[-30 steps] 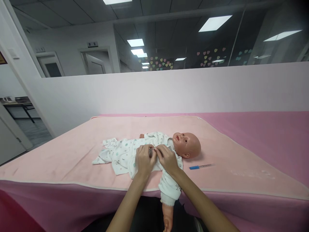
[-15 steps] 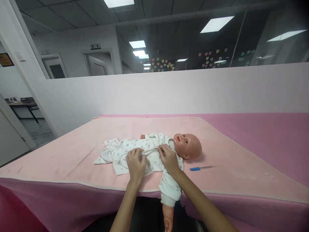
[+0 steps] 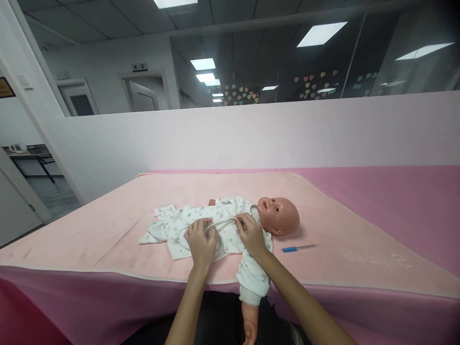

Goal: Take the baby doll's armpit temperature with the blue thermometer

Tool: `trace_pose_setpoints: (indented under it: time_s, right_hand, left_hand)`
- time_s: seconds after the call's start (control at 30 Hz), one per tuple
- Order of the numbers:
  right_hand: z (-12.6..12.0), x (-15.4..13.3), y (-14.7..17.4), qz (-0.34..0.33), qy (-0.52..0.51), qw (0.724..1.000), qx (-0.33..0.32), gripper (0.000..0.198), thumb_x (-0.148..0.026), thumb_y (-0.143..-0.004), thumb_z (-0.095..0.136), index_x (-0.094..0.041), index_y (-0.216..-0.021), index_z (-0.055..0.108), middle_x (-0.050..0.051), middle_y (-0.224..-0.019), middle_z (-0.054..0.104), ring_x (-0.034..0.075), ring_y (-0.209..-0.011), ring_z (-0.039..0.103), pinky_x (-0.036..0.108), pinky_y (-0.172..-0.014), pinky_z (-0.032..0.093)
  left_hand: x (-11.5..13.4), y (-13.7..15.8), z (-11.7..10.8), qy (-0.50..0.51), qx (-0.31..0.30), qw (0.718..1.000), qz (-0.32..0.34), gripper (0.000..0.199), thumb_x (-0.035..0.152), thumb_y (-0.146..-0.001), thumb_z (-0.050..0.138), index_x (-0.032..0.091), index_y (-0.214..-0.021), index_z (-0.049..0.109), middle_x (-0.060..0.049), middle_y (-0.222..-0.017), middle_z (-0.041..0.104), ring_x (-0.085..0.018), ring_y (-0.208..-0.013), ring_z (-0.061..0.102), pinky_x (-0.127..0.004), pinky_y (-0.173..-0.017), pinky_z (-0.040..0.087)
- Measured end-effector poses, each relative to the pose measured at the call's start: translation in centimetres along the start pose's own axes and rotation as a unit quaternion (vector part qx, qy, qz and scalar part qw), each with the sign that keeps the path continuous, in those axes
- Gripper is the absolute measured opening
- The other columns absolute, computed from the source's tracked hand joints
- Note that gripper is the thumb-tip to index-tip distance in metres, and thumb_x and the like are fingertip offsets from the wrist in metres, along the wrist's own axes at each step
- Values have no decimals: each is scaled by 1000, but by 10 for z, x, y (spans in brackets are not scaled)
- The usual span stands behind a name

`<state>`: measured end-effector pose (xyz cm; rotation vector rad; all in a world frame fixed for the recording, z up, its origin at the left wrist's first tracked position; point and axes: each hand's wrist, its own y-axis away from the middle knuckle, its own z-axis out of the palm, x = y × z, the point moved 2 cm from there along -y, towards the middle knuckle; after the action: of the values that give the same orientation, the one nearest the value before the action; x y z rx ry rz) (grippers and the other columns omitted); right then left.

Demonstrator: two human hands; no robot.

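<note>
A baby doll (image 3: 283,216) lies on its back with its head to the right. It wears a white romper (image 3: 194,216) with a small green and grey print. Over its chest, my right hand (image 3: 249,234) pinches the edge of the romper's front flap between thumb and fingers. My left hand (image 3: 201,243) is curled at the same edge lower down the belly, and the edge runs taut between both hands. What lies under the left fingertips is partly hidden. The doll's near arm (image 3: 250,320) hangs over the table's front edge, its sleeve under my right wrist.
A thermometer (image 3: 300,248) with a blue end lies below the doll's head. Beneath everything spreads a peach blanket (image 3: 97,215) over a pink cloth (image 3: 402,206). A low white wall (image 3: 251,139) stands behind, with glass above it.
My left hand has shifted very slightly left along the romper, its fingers and thumb a little further apart. My right hand keeps its pinch. The view has moved slightly.
</note>
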<state>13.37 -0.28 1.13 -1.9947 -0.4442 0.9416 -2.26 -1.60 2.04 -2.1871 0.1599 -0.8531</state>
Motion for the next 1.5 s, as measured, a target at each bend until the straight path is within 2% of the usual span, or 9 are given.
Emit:
trace_pose_setpoints:
  time_s: [0.17,0.37,0.5,0.67,0.9,1.27,1.5]
  right_hand:
    - [0,0,0,0,-3,1000,5,24,-30,-90,39,-20,-81,58,3,-74,61,13,-60,54,24,-55,40]
    - [0,2,0,3,-6,1000,3,23,-30,-90,39,-20,-81,58,3,-74,61,13,-60,53,24,-56,39]
    - [0,2,0,6,-2,1000,10,24,-31,-90,39,-20,-81,59,3,-73,61,13,-59,53,24,-55,39]
    - [0,1,-1,4,7,1000,15,24,-30,-90,39,-20,-80,59,2,-72,61,13,-59,54,23,-54,39]
    - [0,1,-1,10,-2,1000,14,23,-30,-90,40,-20,-81,59,2,-72,61,13,-59,54,24,-54,39]
    - [-1,-1,-1,16,-13,1000,4,22,-30,-90,41,-19,-81,59,2,-73,61,13,-59,53,23,-55,38]
    - [-2,-1,-1,18,-16,1000,3,24,-31,-90,40,-18,-80,58,1,-72,60,11,-58,51,22,-54,37]
  left_hand:
    - [2,1,1,-22,-6,1000,19,11,21,-77,48,23,-80,58,-4,-98,58,-25,-96,47,-41,-83,30]
    - [-1,1,1,13,-9,1000,15,13,23,-82,45,23,-81,58,-2,-86,63,-23,-92,50,-42,-86,28]
    - [-4,1,2,45,-12,999,18,18,30,-85,43,23,-86,60,-3,-87,65,-22,-90,51,-43,-88,29]
    - [-3,0,2,39,-16,999,17,24,30,-86,39,23,-88,62,-3,-86,66,-22,-87,53,-43,-85,32]
    - [2,1,2,-9,-44,997,58,14,27,-79,49,25,-86,62,-2,-85,66,-23,-88,52,-42,-83,32]
    - [1,2,3,-17,-10,1000,25,13,27,-79,49,23,-84,60,-3,-85,65,-24,-87,52,-42,-82,34]
    - [3,2,2,-21,-22,999,18,19,29,-85,43,22,-88,60,-4,-89,65,-23,-90,51,-39,-83,32]
